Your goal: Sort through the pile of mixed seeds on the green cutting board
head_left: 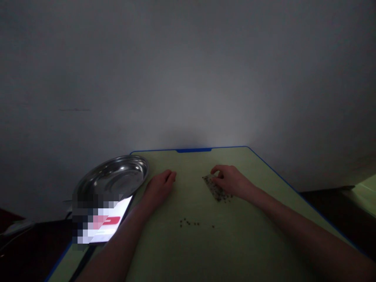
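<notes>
Basin (126,178), lit screen (106,234), loose dark specks (188,223) and a speckled patch (219,192) on a pale green tabletop (249,243)

At the far left, a shiny metal basin sits tilted at the table's edge. Just nearer is the lit screen, partly blurred out. Beside both, the person's left hand (161,184) rests palm down, fingers loosely curled together; its underside is hidden, so whether it holds anything cannot be told.

Toward the middle, on the near side, a few loose dark specks lie in a broken row. Farther off and to the right lies the speckled patch, dense with similar dark bits; whether they are loose or inside a clear packet is too dim to tell. The right hand (230,180) reaches over its far end, thumb and forefinger bent with a narrow space between the tips. Any pinch there cannot be made out.

The bits look light, hard and quick to roll, best taken singly between fingertip pads. If there is a packet, it would probably be thin, limp and slippery, best gripped by an edge or corner.
</notes>
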{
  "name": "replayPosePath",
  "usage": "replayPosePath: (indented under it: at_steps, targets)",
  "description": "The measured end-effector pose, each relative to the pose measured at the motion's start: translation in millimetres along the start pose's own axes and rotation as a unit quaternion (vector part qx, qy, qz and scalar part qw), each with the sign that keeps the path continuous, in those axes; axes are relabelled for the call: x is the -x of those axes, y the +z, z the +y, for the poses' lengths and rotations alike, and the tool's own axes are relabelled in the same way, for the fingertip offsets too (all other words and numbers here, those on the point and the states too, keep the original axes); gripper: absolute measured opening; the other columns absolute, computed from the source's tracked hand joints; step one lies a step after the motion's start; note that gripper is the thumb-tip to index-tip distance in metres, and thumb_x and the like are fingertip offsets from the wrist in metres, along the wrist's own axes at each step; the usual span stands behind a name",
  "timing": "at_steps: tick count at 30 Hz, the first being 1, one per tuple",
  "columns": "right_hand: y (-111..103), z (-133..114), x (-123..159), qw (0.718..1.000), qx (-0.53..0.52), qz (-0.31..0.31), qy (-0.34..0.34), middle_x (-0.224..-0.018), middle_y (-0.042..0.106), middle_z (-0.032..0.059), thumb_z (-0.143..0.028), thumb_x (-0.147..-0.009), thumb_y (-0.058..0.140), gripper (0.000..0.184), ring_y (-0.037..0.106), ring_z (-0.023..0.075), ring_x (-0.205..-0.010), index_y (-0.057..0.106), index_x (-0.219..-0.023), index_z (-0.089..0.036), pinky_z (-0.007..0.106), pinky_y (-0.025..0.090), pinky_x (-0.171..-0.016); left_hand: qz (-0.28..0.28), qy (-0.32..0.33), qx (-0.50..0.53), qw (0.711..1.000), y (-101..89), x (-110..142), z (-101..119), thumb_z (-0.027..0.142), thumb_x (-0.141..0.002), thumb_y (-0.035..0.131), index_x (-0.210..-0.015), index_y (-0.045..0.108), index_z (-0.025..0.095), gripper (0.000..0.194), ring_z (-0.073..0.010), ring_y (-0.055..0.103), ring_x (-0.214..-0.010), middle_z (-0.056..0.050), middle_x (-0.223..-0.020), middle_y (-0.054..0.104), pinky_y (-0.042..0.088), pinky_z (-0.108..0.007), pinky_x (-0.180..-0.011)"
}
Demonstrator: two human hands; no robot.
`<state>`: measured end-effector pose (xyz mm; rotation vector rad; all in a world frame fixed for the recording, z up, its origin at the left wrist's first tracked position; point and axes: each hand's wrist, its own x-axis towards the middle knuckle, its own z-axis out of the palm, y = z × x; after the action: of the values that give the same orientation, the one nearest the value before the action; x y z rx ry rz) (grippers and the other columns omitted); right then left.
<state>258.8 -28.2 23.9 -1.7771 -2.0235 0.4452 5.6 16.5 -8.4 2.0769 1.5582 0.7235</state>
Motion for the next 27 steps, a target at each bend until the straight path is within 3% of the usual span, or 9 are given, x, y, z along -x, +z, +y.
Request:
replayPosePath:
  at_steps: [7, 11, 15, 21, 24, 27]
  targets:
    - [-2.2, -15.3, -5.3, 1.000, -0.022, 0.006, -0.005, -0.069, 0.072, 0.0025, -0.018, -0.083, 0.055, 0.021, 0.059, 0.0111, -0.048, 0.067, -0.101, -0.016, 0.023, 0.044, -0.053, -0.002, 0.003, -0.009, 1.000, -0.9, 1.2, 3.4, 0.042, -0.090, 0.034, -0.070, 0.047, 0.021, 0.032, -0.0169, 0.053, -0.066, 0.000, -0.067, 0.055, 0.033, -0.028, -0.060]
    - [10.3, -24.3, -17.9, 0.999, -0.019, 0.019, -0.023, -0.077, 0.073, 0.0043, -0.017, -0.081, 0.057, 0.022, 0.065, 0.0144, -0.064, 0.068, -0.100, -0.017, 0.025, 0.047, -0.064, -0.004, 0.001, -0.019, 1.000, -3.0, 2.6, 5.9, 0.043, -0.090, 0.033, -0.070, 0.047, 0.022, 0.033, -0.0184, 0.055, -0.068, 0.000, -0.069, 0.056, 0.035, -0.028, -0.061]
    - [16.5, -17.6, -23.7, 0.999, -0.006, 0.034, -0.015, -0.082, 0.073, 0.0074, -0.015, -0.079, 0.058, 0.021, 0.067, 0.0176, -0.075, 0.069, -0.097, -0.016, 0.028, 0.047, -0.072, -0.010, -0.004, -0.019, 1.000, -3.9, 3.5, 6.7, 0.043, -0.090, 0.032, -0.072, 0.049, 0.021, 0.033, -0.0186, 0.056, -0.069, -0.001, -0.071, 0.059, 0.035, -0.028, -0.061]
    - [-0.1, -1.5, -16.5, 0.999, -0.010, 0.026, 0.019, -0.072, 0.072, 0.0061, -0.015, -0.080, 0.056, 0.021, 0.062, 0.0137, -0.055, 0.069, -0.097, -0.014, 0.025, 0.045, -0.058, -0.007, 0.003, -0.019, 1.000, -3.2, 3.6, 8.7, 0.042, -0.090, 0.033, -0.071, 0.049, 0.022, 0.031, -0.0187, 0.055, -0.069, -0.002, -0.071, 0.059, 0.034, -0.028, -0.062]
    - [-6.8, -4.3, -11.1, 0.999, -0.027, 0.016, 0.025, -0.069, 0.072, 0.0045, -0.017, -0.082, 0.054, 0.022, 0.057, 0.0107, -0.045, 0.067, -0.100, -0.013, 0.024, 0.044, -0.053, -0.007, 0.002, -0.021, 1.000, -3.6, 4.3, 10.5, 0.040, -0.090, 0.033, -0.070, 0.048, 0.022, 0.031, -0.0183, 0.054, -0.068, -0.001, -0.069, 0.057, 0.033, -0.028, -0.060]
    - [-6.1, -14.3, -2.4, 0.999, -0.046, 0.004, 0.011, -0.070, 0.072, 0.0038, -0.018, -0.083, 0.055, 0.023, 0.058, 0.0107, -0.047, 0.067, -0.102, -0.014, 0.023, 0.044, -0.052, -0.004, 0.005, -0.013, 1.000, -3.7, 4.4, 10.0, 0.041, -0.089, 0.033, -0.069, 0.048, 0.021, 0.032, -0.0181, 0.054, -0.067, -0.001, -0.068, 0.056, 0.032, -0.028, -0.059]
